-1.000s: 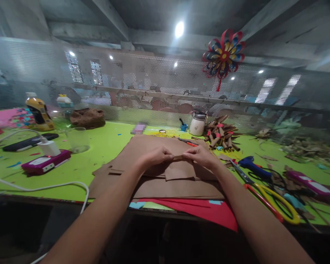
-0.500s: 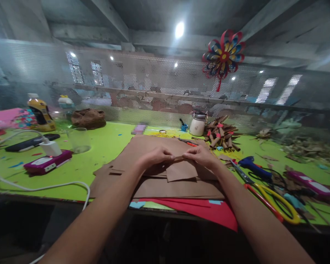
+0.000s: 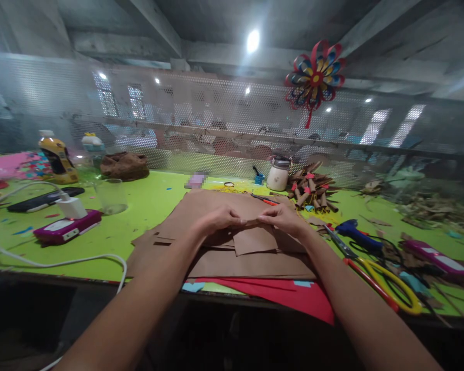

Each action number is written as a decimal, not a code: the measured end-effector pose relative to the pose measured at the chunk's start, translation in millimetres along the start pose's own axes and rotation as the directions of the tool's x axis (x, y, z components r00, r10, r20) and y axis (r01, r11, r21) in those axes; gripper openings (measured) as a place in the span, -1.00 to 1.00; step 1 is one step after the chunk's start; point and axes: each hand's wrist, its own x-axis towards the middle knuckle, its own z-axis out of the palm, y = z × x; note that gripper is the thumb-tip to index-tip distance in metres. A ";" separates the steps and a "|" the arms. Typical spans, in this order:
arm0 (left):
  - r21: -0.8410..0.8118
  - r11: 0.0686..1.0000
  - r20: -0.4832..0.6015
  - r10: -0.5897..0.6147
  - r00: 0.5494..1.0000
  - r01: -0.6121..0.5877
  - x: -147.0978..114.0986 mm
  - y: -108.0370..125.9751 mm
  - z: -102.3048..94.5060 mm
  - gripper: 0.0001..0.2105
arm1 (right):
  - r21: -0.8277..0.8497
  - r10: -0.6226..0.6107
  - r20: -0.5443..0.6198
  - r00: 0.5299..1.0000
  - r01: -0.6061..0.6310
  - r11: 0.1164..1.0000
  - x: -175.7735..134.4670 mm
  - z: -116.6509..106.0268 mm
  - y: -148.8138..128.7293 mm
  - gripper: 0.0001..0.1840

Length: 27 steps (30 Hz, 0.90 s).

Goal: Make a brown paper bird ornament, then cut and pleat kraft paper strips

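A small piece of brown paper (image 3: 255,241) lies over a stack of larger brown paper sheets (image 3: 251,265). My left hand (image 3: 222,219) pinches the far edge of the small piece at its left end. At the right end of that same edge, my right hand (image 3: 281,218) pinches it between thumb and fingers. The edge between the fingertips looks rolled or folded, though its detail is too small to tell. Just beyond my right hand are red-handled scissors (image 3: 268,201). Red paper (image 3: 294,299) sticks out beneath the stack at the table's front edge.
To the right lie large scissors (image 3: 386,283) with red and yellow handles, a blue glue gun (image 3: 358,236) and a purple power strip (image 3: 438,257). Rolled brown paper pieces (image 3: 313,190) are heaped behind. Leftward stand a clear cup (image 3: 112,198), another power strip (image 3: 67,226) and a white cable (image 3: 73,262).
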 end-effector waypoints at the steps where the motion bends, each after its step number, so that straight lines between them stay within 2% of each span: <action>1: 0.000 1.000 -0.002 0.003 1.000 -0.003 -0.1 0.5 0.9 -0.61 | 0.005 0.003 0.007 1.000 -0.003 1.000 -0.1 0.0 0.6 -0.54; 10: 0.089 0.992 -0.080 0.098 0.992 -0.091 -5.6 16.2 11.5 -0.66 | 0.069 0.018 0.027 0.999 -0.020 0.997 -1.2 -3.5 5.5 -0.56; 19: 0.228 0.956 -0.030 0.196 0.980 -0.185 0.4 10.1 11.7 -0.68 | -0.154 -0.042 0.097 0.994 0.056 0.987 -1.7 -0.2 -2.7 -0.58; 23: 0.256 0.952 -0.014 0.177 0.984 -0.167 -2.9 13.5 16.3 -0.64 | -0.204 -0.030 0.059 0.998 0.042 0.978 2.6 2.7 2.3 -0.56; 27: 0.281 0.939 -0.011 0.210 0.978 -0.198 -3.0 15.8 18.2 -0.64 | -0.233 -0.017 0.038 0.999 0.025 0.972 4.1 0.1 5.0 -0.57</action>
